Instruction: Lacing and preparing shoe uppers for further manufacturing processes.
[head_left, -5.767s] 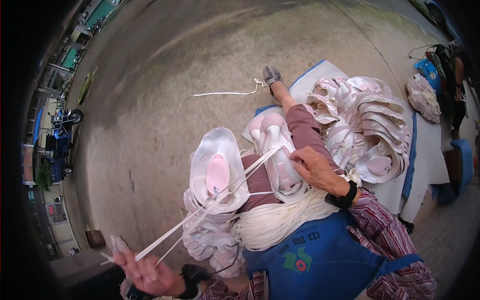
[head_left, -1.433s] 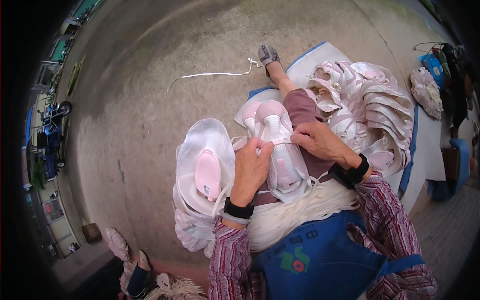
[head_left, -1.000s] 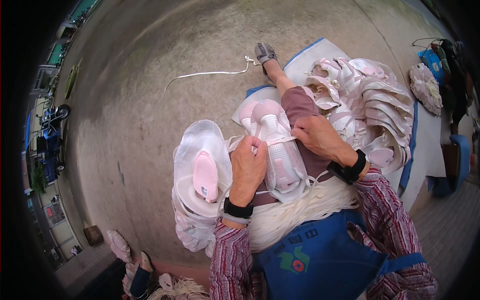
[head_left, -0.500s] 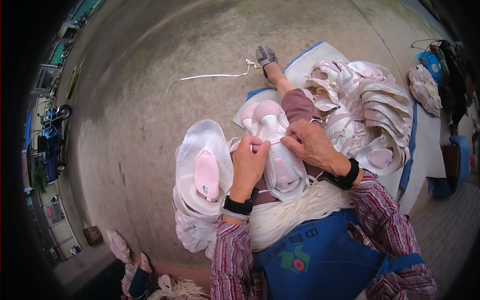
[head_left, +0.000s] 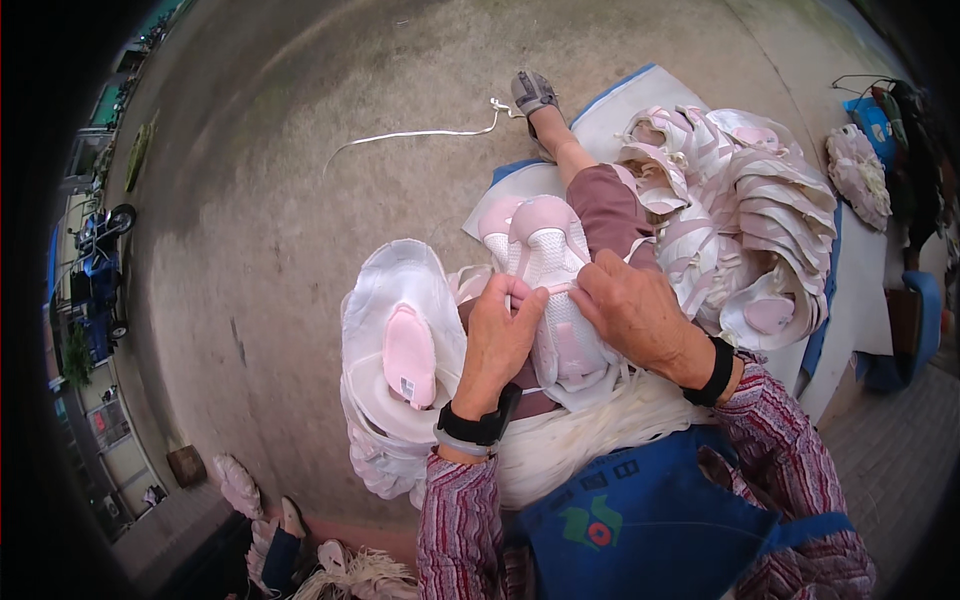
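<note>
A pink and white mesh shoe upper lies over my lap, its rounded pink end pointing away from me. My left hand is closed in a pinch at its left edge, thumb against the bent index finger. On the opposite edge my right hand pinches too, fingers curled under. A narrow pale strip, apparently a shoelace, runs crosswise between the two pinches; its ends are hidden by my fingers. Another upper's pink end shows just behind. Below the hands a thick bundle of cream laces covers my lap.
Stacked white uppers with a pink insert rest at my left. A big pile of uppers fills the pale board on my right. One loose white lace trails over the concrete floor near my shoe. A blue chair stands far right.
Both hands stay pinched at the same spot on the upper. My right hand has shifted slightly right and its wrist has turned a little; the view has tilted slightly.
</note>
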